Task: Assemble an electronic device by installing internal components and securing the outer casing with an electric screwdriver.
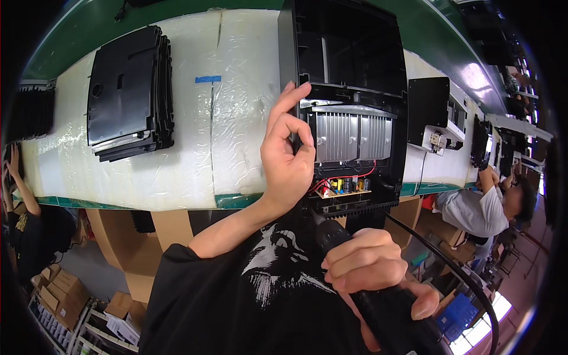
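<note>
Black housing (pixel 287 53): one o'clock on desk (pixel 242 148), uncovered; heat sink (pixel 352 139) and circuit board (pixel 346 193) look seated, closing apparently remains.
Panel stack (pixel 121 97): ten o'clock; open room before housing's left edge.
Left hand (pixel 287 151): grip half-curled there, cannot tell if holding.
Right hand (pixel 368 260): five o'clock, grip clenched on power driver (pixel 334 235), tip off near edge.

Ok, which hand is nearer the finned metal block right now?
Left. The left hand is just beyond the left side of the finned metal block; the right hand is farther off, toward the person's body, gripping a black handheld tool.
</note>
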`<state>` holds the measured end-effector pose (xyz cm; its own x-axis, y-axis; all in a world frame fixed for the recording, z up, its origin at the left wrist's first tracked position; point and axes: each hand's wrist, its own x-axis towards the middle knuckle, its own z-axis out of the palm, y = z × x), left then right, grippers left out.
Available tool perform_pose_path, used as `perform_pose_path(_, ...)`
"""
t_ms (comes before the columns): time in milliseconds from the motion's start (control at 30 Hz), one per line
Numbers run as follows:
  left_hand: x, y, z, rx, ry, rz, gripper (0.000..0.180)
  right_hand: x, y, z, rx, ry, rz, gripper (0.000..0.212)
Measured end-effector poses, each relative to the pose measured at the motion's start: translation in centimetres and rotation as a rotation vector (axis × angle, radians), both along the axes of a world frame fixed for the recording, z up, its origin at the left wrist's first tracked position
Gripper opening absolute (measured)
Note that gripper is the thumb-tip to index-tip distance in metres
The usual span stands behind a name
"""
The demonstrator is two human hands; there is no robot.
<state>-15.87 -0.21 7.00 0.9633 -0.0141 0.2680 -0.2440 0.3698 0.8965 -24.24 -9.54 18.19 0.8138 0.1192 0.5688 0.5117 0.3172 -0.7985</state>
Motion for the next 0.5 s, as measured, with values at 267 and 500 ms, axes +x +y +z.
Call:
perform_pose_path(267, 0.1, 0.0, 0.7, -0.003, 0.049, -0.014, 0.033, 0.5, 1.7, -0.3, -0.092, -0.228, -0.269, 0.074)
perform_pose_path(500, 0.3, 0.6, 1.7, 0.022, 0.128, -0.147, 0.034, 0.7, -1.8, 4.4, 0.098, -0.272, -0.329, 0.072)
